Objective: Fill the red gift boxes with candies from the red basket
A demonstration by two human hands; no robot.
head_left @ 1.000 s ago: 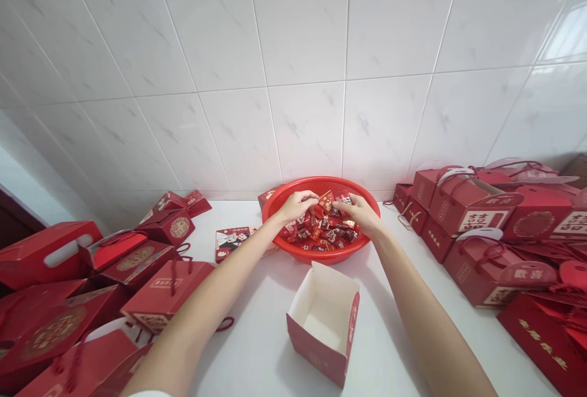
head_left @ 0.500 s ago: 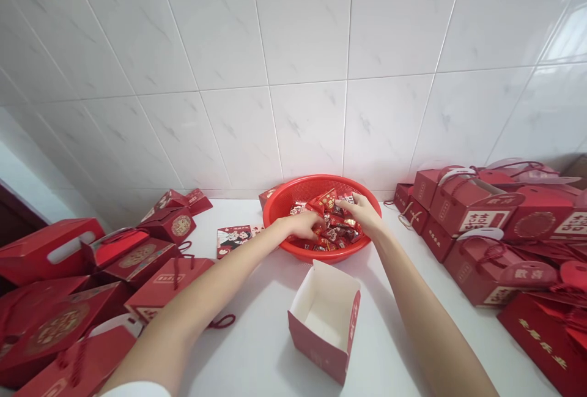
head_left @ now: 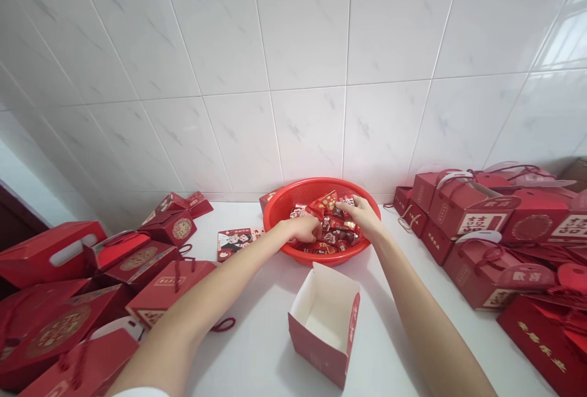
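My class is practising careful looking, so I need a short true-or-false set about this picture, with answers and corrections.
1. The left hand is among the wrapped packets in the red basket. True.
2. The open box is nearer the camera than the basket. True.
3. The open box is black inside. False: its inside is white.
4. The right hand is down inside the open box. False: it is at the basket.
5. Red boxes stand on both sides of the white table. True.
6. Wooden planks rise behind the basket. False: pale tiles do.
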